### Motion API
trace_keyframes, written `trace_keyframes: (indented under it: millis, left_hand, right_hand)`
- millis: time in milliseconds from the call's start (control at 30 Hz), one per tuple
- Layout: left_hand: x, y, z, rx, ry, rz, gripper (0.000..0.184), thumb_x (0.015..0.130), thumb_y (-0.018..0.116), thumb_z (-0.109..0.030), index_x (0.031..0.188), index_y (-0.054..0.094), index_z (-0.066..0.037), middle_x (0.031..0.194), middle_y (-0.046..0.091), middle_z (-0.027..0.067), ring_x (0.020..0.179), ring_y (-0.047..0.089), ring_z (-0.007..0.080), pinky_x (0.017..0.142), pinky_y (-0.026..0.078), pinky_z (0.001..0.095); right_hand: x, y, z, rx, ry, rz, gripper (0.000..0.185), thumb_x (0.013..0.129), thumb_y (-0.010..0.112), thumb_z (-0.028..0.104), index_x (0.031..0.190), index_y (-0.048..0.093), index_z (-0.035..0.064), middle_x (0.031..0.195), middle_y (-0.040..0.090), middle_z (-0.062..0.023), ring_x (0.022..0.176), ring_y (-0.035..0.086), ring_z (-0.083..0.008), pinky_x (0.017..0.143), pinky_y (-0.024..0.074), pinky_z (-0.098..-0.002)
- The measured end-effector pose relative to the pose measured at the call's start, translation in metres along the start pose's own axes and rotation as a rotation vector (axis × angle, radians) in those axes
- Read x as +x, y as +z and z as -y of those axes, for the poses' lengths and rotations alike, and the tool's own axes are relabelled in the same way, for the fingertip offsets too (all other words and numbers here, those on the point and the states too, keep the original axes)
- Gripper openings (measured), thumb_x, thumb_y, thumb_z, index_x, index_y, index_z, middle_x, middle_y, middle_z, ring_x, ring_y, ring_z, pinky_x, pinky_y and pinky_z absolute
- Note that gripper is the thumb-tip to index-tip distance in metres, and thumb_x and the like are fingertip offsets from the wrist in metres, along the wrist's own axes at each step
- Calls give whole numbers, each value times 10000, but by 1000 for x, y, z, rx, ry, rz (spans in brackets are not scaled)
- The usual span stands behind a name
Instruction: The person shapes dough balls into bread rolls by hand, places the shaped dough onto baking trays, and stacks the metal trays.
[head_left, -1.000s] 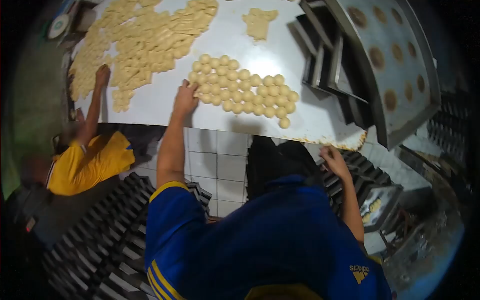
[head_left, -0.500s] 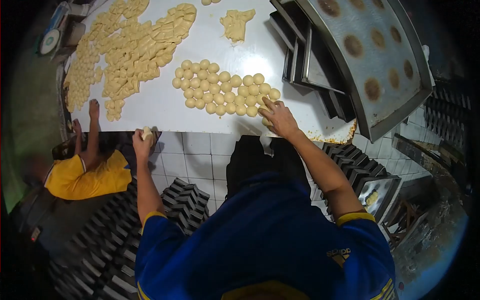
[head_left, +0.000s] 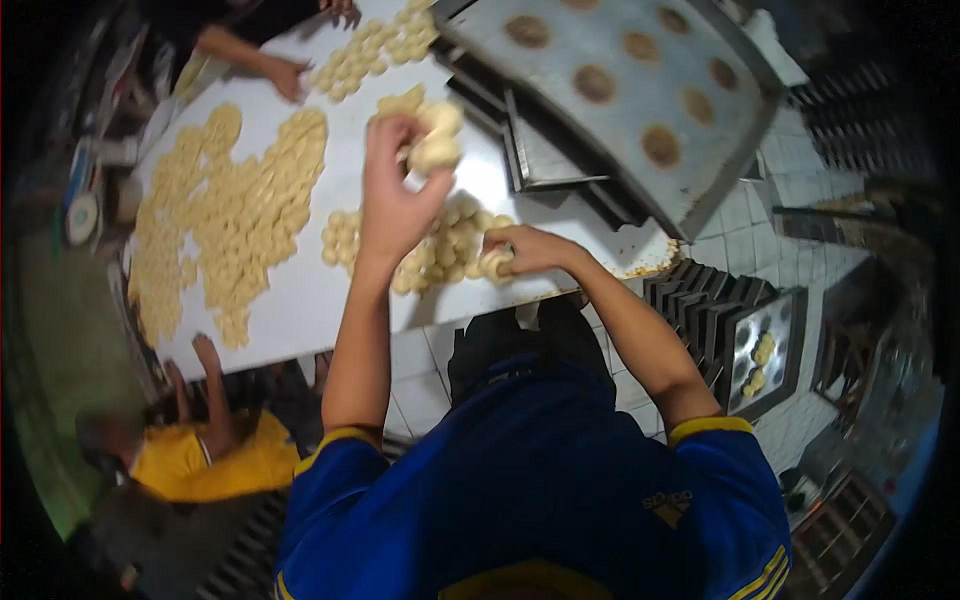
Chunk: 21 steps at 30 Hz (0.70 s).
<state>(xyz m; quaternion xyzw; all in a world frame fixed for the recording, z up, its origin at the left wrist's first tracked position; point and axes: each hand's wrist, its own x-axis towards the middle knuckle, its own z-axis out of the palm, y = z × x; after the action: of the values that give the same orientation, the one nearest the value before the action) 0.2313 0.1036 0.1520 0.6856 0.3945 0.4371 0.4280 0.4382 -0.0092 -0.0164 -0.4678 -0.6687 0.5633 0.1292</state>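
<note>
Over the table, my left hand (head_left: 397, 195) is raised with its fingers closed around a cluster of pale dough balls (head_left: 436, 150). Its edges are slightly blurred. Lower right of it, my right hand (head_left: 530, 250) is curled round a dough ball (head_left: 495, 263) at the right end of a group of rounded dough balls (head_left: 342, 238) on the white table (head_left: 290, 325). My left hand and forearm hide part of that group. A flat piece of dough (head_left: 400, 100) lies behind my left hand, partly covered by it.
Large masses of cut dough (head_left: 250, 200) spread over the table's left side. Stacked metal trays (head_left: 620, 110) stand at the right. Another person's hand (head_left: 285, 78) is near more dough balls (head_left: 370, 50). A person in yellow (head_left: 215, 455) sits lower left. A tray with dough (head_left: 765, 350) leans lower right.
The view has turned. My left hand has gone from the table's front edge up over the table, now with several dough balls in it. My right hand's fingers have closed round a ball.
</note>
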Motion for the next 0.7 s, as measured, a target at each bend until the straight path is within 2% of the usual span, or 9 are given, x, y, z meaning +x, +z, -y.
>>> trace_keyframes:
  millis: [100, 167, 233, 300, 400, 467, 533, 600, 700]
  left_hand:
    - [97, 87, -49, 195, 472, 37, 418, 781, 724, -182, 1141, 597, -12, 1189, 536, 204, 1107, 601, 419, 954, 524, 461]
    - [148, 142, -52, 213, 490, 186, 469, 798, 735, -219, 1212, 603, -42, 1242, 542, 222, 1119, 611, 446, 974, 515, 488]
    - [190, 188, -19, 433, 502, 353, 537, 796, 754, -242, 1274, 583, -68, 1263, 540, 229, 1139, 605, 452, 996, 513, 482]
    - [202, 222, 10, 561, 508, 453, 566, 791, 762, -247, 1299, 572, -84, 1267, 541, 236, 1158, 594, 467, 1006, 511, 485]
    - [223, 227, 26, 746, 516, 653, 664, 750, 784, -248, 1365, 558, -134, 1345, 497, 260, 1163, 596, 497, 1028, 521, 514]
    - [223, 209, 20, 491, 339, 776, 732, 739, 804, -268, 1409, 536, -143, 1372, 473, 260, 1222, 571, 505, 1048, 516, 503]
    - [194, 179, -5, 471, 451, 511, 723, 766, 793, -247, 1429, 529, -133, 1413, 448, 262, 1236, 562, 497, 1025, 529, 473]
    - [168, 141, -30, 402, 486, 226, 658, 829, 758, -192, 1435, 520, -100, 1480, 410, 236, 1190, 599, 415, 982, 539, 435]
    - [108, 84, -11, 24, 170, 3, 495, 922, 680, -85, 1392, 527, -49, 1418, 501, 151, 1134, 608, 267, 952, 526, 397]
  right_hand:
    - [-90, -57, 120, 150, 83, -86, 440, 775, 703, 148, 1198, 668, 32, 1136, 684, -98, 1077, 661, -207, 860, 553, -311]
    - [-139, -78, 157, 252, -29, -296, 414, 791, 679, 102, 1202, 672, 51, 1158, 663, -50, 1073, 642, -165, 837, 549, -279]
    - [-181, -104, 188, 279, -43, -499, 463, 815, 709, 148, 1269, 658, 75, 1240, 662, -43, 1064, 662, -195, 867, 572, -349]
    - [-203, -126, 193, 200, -88, -824, 448, 814, 714, 157, 1250, 665, 64, 1203, 669, -45, 1071, 664, -195, 845, 582, -381]
    - [-198, -183, 186, -185, -78, -1183, 443, 829, 728, 204, 1243, 667, 60, 1184, 679, -119, 1062, 688, -267, 875, 571, -383]
    - [-173, -220, 145, -387, -69, -1344, 458, 831, 740, 248, 1244, 665, 63, 1169, 674, -173, 1054, 686, -328, 912, 557, -414]
    - [-141, -253, 77, -530, 91, -1279, 501, 826, 747, 299, 1271, 648, 91, 1184, 660, -186, 1094, 659, -377, 969, 535, -478]
    - [-122, -262, 45, -587, 216, -1192, 529, 821, 750, 323, 1293, 636, 116, 1205, 652, -175, 1128, 641, -396, 999, 520, -518]
    - [-121, -255, 43, -614, 373, -1060, 660, 790, 802, 361, 1384, 606, 148, 1374, 602, -168, 1227, 586, -433, 1027, 503, -521]
